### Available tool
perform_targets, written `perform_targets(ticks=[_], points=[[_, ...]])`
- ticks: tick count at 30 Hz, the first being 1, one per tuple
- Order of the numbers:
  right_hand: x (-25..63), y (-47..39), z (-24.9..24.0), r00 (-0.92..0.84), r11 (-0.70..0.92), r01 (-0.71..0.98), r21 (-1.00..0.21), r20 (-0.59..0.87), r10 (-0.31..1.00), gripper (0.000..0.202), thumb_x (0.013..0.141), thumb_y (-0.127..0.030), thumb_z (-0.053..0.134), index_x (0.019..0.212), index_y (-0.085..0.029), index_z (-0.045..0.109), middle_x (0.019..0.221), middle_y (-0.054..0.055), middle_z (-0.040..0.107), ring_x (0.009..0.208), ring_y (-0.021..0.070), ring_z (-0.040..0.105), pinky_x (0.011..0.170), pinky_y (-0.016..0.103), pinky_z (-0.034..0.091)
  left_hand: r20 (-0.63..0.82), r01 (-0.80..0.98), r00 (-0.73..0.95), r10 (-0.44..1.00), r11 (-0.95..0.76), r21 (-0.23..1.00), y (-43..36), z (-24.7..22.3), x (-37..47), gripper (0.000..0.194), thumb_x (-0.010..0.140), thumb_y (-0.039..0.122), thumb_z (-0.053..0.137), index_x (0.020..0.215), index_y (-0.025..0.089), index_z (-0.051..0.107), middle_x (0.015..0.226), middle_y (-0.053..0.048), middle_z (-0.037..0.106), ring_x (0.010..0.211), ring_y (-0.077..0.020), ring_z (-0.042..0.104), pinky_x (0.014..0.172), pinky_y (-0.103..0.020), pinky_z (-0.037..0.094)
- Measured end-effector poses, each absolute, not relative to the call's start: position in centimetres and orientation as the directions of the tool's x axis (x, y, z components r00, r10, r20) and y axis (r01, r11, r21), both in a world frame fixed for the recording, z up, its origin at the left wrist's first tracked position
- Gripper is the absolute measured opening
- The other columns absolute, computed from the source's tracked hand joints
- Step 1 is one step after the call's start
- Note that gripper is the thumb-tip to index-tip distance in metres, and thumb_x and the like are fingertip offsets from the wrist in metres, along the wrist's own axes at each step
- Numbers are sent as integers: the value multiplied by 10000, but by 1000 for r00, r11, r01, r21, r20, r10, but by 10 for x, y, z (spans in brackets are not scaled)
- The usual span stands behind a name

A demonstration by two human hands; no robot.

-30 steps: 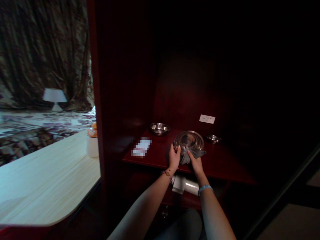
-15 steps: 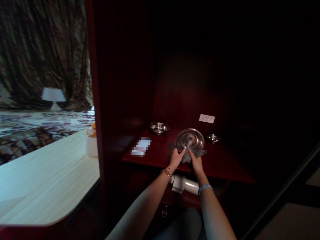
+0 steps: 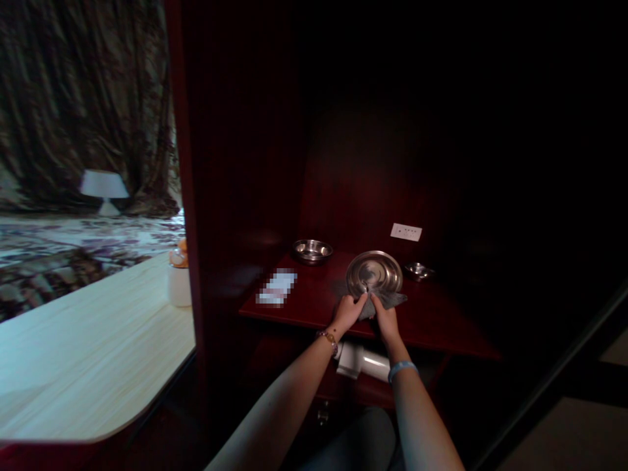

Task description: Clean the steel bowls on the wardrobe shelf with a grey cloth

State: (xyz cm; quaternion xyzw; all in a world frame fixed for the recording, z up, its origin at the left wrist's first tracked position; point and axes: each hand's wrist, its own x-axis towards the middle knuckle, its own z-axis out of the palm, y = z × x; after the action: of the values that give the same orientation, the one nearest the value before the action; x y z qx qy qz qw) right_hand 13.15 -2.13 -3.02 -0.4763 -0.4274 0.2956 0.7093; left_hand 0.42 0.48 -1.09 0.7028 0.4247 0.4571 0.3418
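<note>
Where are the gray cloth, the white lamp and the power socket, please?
Gray cloth (image 3: 391, 299): head view, its spread right end.
White lamp (image 3: 104, 184): head view, the shade.
Power socket (image 3: 406, 232): head view, middle of its plate.

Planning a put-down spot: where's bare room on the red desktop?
Red desktop: a patch between pixelated item and left hand; another in front of small bowl, right of gray cloth. Crowded: middle, around large metal dish and right hand. Far right too dark to judge.

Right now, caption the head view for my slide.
Left hand and right hand grip a metal dish and cloth over a desk.
</note>
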Motion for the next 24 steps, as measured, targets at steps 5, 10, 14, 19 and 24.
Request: perform_targets(ticks=[5,10,14,19,24], points=[[131,-22,-29,457,376,-13,-927,329,826,553,659,-568,742,1012,-143,708,898,75,734,690,203,640,568,294,490,327,288,247,912,-391,874,5,-12,4,529,927,536,446,910,110,760,882,-149,769,900,-246,713,744,-266,489],[129,-23,-28,462,379,-10,-925,332,823,579,647,-575,752,1032,-146,702,931,76,735,739,210,650,602,297,500,359,207,245,901,-410,888,5,-12,5,535,943,503,411,802,100,732,810,-127,753,797,-211,692,686,-252,465],[128,-25,-27,444,344,-14,-939,302,843,553,644,-589,757,974,-149,698,829,55,724,613,178,602,503,276,446,352,229,125,927,-373,899,6,-13,5,507,937,470,434,669,117,682,716,-137,720,734,-215,678,638,-263,435],[127,-25,-27,433,340,-15,-940,300,850,527,647,-592,752,943,-161,689,784,40,710,563,163,573,478,275,433,357,237,-17,934,-343,909,8,-14,4,448,919,445,478,631,147,647,690,-130,711,690,-207,663,621,-265,422],[128,-24,-28,428,338,1,-941,306,850,533,649,-588,742,953,-154,692,777,37,703,570,163,578,484,274,438,389,242,-39,920,-369,897,9,-15,3,447,927,435,460,638,151,648,721,-142,721,712,-216,681,635,-275,431]])
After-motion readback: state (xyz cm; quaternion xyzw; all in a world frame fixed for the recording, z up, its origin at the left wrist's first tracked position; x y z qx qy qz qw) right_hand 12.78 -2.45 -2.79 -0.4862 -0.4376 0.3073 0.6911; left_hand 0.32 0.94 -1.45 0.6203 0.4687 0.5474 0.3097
